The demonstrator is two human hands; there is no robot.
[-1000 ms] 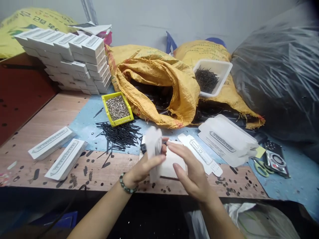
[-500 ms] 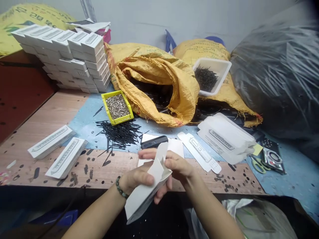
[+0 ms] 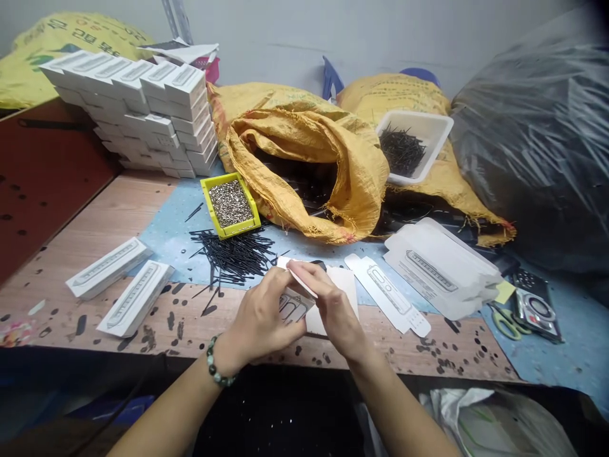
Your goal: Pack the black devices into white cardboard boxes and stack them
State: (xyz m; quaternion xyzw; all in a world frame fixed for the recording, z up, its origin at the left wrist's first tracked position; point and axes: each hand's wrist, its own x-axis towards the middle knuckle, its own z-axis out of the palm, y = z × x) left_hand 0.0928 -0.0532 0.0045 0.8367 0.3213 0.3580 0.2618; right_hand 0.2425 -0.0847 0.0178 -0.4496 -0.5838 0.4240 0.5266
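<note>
My left hand point(image 3: 259, 320) and my right hand point(image 3: 333, 308) are closed on a small white cardboard box point(image 3: 295, 301) with a printed face, held low over the table's front edge. My right fingers pinch its raised end flap. A black device behind the hands is mostly hidden. A flat unfolded box blank point(image 3: 387, 293) lies just right of my hands, beside a stack of flat blanks point(image 3: 442, 266). A heap of thin black pins point(image 3: 235, 254) lies just beyond my left hand.
Two finished white boxes point(image 3: 121, 289) lie at the left. A tall pile of boxes point(image 3: 143, 108) stands at the back left. A yellow tray of small metal parts point(image 3: 231, 204), yellow sacks point(image 3: 304, 146), a white tub of pins point(image 3: 413, 146), scissors point(image 3: 507, 320) and black plastic bag point(image 3: 537, 139) surround the work spot.
The box was pulled down toward me with its end open half a second ago. Now it is back up at the table edge and my right fingers hold its flap.
</note>
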